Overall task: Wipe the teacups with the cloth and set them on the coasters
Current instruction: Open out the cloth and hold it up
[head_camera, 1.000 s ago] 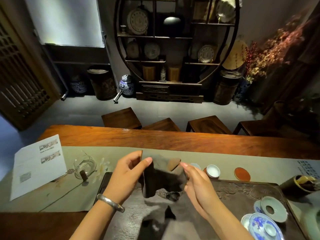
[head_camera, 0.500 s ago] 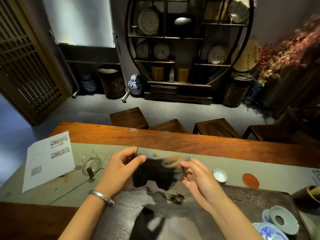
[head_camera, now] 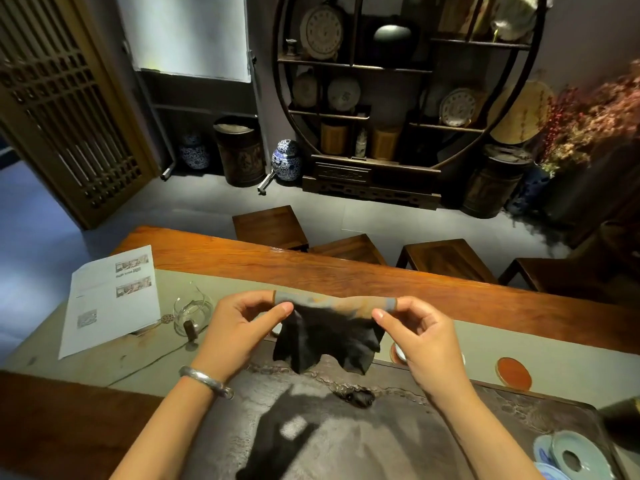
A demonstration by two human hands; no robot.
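Note:
A dark cloth [head_camera: 329, 337] hangs spread out above the stone tea tray [head_camera: 346, 427]. My left hand [head_camera: 242, 327] pinches its top left corner and my right hand [head_camera: 422, 337] pinches its top right corner, stretching the upper edge flat between them. A small white teacup [head_camera: 400, 353] on a coaster peeks out just left of my right hand, mostly hidden. An empty red coaster [head_camera: 513, 372] lies on the green runner to the right.
A glass pitcher [head_camera: 192, 311] and a printed sheet [head_camera: 110, 299] lie on the runner at the left. Blue-and-white lids and saucers [head_camera: 571, 457] sit at the tray's near right corner. Wooden stools [head_camera: 270, 226] stand beyond the table's far edge.
Both hands have moved apart and pulled the cloth from a bunched fold into a spread sheet. The view has shifted left, so the cups and coasters now sit further right.

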